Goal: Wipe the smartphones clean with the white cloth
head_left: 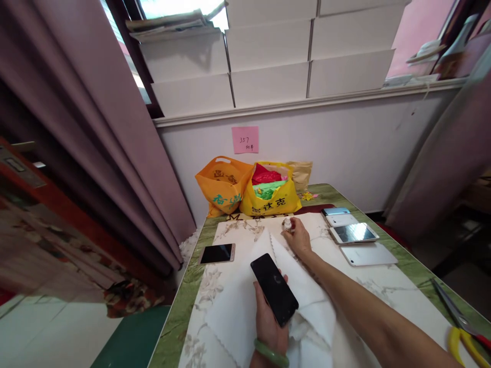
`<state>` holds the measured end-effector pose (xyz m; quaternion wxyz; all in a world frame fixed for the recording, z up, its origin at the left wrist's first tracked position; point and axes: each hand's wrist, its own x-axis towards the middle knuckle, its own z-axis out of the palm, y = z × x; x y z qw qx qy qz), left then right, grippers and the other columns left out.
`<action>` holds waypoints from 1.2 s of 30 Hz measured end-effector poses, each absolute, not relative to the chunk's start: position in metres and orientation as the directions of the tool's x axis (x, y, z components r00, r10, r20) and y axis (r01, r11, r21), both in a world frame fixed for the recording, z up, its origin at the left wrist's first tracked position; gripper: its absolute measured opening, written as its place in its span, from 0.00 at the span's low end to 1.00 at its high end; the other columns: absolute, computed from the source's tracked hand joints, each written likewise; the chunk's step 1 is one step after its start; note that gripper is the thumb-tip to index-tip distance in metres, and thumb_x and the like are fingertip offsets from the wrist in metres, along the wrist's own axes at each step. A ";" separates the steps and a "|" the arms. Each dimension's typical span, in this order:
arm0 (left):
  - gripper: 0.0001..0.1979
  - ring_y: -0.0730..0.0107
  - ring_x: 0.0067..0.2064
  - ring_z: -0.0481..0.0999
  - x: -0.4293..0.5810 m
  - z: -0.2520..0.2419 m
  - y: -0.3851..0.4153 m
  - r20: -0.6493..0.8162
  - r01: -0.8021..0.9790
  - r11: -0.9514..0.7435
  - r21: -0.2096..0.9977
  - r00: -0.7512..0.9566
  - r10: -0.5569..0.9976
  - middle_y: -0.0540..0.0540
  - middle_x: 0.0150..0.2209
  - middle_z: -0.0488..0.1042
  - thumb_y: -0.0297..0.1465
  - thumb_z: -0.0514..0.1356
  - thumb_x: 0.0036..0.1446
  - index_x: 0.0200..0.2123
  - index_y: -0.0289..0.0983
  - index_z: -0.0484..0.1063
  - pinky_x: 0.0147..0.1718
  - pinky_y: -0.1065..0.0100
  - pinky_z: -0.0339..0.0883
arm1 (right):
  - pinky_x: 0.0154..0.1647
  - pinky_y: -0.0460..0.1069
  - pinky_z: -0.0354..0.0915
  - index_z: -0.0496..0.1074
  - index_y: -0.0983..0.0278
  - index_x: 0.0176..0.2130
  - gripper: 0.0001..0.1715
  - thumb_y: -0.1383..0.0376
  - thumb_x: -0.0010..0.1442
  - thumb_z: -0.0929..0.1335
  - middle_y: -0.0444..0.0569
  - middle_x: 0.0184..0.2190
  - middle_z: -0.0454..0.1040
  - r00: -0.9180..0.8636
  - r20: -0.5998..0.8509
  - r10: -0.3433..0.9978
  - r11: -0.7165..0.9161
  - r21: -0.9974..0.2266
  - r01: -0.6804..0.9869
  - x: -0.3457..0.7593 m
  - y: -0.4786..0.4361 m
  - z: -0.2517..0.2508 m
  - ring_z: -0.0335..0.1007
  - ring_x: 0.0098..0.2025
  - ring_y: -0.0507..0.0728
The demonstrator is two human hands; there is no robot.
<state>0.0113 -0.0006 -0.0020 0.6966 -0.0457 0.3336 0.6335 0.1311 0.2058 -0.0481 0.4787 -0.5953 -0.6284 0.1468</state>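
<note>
A black smartphone lies tilted in my left hand, its dark screen facing up and my fingers round its edges. Farther forward, my right hand closes on a small white bottle above the far part of the table. The bottle is partly covered by my fingers. Beneath both hands spreads a white cloth with zigzag edges, rumpled beside the phone. Another phone, with a gold rim and dark screen, rests to the left of the cloth.
Several phones, among them a white one, lie in a row at the right. Yellow-handled scissors are near the right edge. An orange bag and a stuffed yellow bag stand at the back against the wall.
</note>
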 end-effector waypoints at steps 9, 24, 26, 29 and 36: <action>0.25 0.61 0.47 0.78 0.017 0.002 -0.004 -0.483 -0.911 0.113 0.397 -0.103 0.870 0.41 0.46 0.78 0.48 0.54 0.60 0.52 0.39 0.72 0.44 0.63 0.73 | 0.38 0.50 0.67 0.65 0.62 0.48 0.23 0.52 0.57 0.66 0.49 0.38 0.74 0.218 0.329 0.919 0.188 -0.850 0.492 0.152 0.128 -0.006 0.72 0.38 0.56; 0.25 0.58 0.48 0.77 -0.010 -0.001 -0.050 -0.419 -0.908 0.137 0.395 -0.045 0.907 0.39 0.47 0.77 0.46 0.52 0.62 0.54 0.37 0.71 0.47 0.59 0.71 | 0.42 0.50 0.65 0.69 0.59 0.46 0.14 0.57 0.62 0.68 0.50 0.42 0.73 -0.461 0.362 0.810 0.585 -0.463 0.666 0.159 -0.086 -0.009 0.71 0.42 0.57; 0.27 0.56 0.50 0.76 -0.032 -0.004 -0.053 -0.394 -0.899 0.143 0.413 -0.035 0.919 0.36 0.50 0.76 0.45 0.52 0.62 0.57 0.35 0.67 0.48 0.56 0.71 | 0.41 0.50 0.65 0.69 0.59 0.45 0.13 0.57 0.62 0.68 0.50 0.44 0.73 -0.540 0.342 0.769 0.639 -0.421 0.644 0.152 -0.093 -0.006 0.71 0.42 0.58; 0.32 0.53 0.55 0.73 -0.071 -0.003 -0.059 -0.272 -0.923 0.027 0.385 -0.086 0.959 0.35 0.54 0.73 0.47 0.51 0.62 0.64 0.36 0.58 0.52 0.53 0.68 | 0.39 0.51 0.66 0.69 0.60 0.46 0.15 0.56 0.61 0.68 0.50 0.43 0.73 -0.577 0.272 0.770 0.634 -0.414 0.653 0.132 -0.093 0.003 0.71 0.40 0.58; 0.33 0.59 0.64 0.60 -0.113 0.046 -0.075 0.044 -0.935 -0.143 0.326 -0.136 0.990 0.37 0.62 0.61 0.45 0.46 0.65 0.68 0.40 0.42 0.63 0.54 0.53 | 0.37 0.53 0.66 0.68 0.67 0.44 0.12 0.64 0.62 0.66 0.55 0.42 0.72 -0.645 0.078 0.760 0.633 -0.314 0.707 0.056 -0.061 0.008 0.70 0.41 0.61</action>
